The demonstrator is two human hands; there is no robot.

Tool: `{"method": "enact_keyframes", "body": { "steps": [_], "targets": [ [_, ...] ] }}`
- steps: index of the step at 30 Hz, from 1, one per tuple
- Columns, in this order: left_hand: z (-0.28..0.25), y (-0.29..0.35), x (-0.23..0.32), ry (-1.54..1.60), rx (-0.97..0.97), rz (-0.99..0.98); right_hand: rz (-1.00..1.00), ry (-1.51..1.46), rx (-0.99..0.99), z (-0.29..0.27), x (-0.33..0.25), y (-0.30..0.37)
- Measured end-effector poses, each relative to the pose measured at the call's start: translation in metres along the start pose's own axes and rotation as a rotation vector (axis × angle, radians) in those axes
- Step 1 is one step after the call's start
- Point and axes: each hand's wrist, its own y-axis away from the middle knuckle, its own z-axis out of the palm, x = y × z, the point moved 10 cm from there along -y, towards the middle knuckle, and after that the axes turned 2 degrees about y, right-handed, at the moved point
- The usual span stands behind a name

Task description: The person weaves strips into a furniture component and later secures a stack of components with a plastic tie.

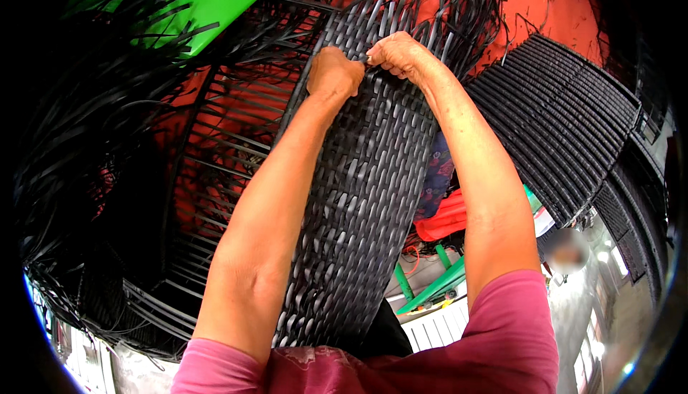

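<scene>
A long panel woven from flat, glossy black strips (358,172) rises in front of me, tilted away to the upper right. At its upper part, my left hand (335,73) is closed, its knuckles turned toward the right hand; what its fingers grip is hidden. Right beside it, my right hand (396,55) is closed in a pinch over the weave, thumb and forefinger on a short bit of dark strip. Loose strip ends (398,14) stick out past the panel's top edge, beyond both hands.
Left of the panel is a black frame with spaced bars (233,136); tangled loose black strips (79,129) crowd the far left. A green board (215,0) lies at the top. Another ribbed black panel (555,122) stands right. Red cloth (448,216) and a person (573,279) are lower right.
</scene>
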Motion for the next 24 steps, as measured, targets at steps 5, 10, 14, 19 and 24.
{"method": "enact_keyframes", "body": {
  "steps": [5,10,14,19,24],
  "targets": [
    [-0.016,0.023,0.012,-0.072,0.381,0.191,0.050,-0.042,-0.028,0.002,0.000,-0.005],
    [-0.009,0.035,0.020,-0.087,0.347,0.198,-0.005,-0.012,-0.050,0.000,0.002,-0.010],
    [-0.007,0.039,0.026,-0.151,0.355,0.163,-0.037,0.064,-0.087,0.007,-0.001,-0.003],
    [-0.006,0.033,0.027,-0.121,0.383,0.131,-0.026,0.238,-0.210,0.019,-0.006,0.008],
    [0.004,0.029,0.027,-0.126,0.361,0.172,-0.003,0.447,-0.371,0.022,-0.005,-0.006]
  ]
}}
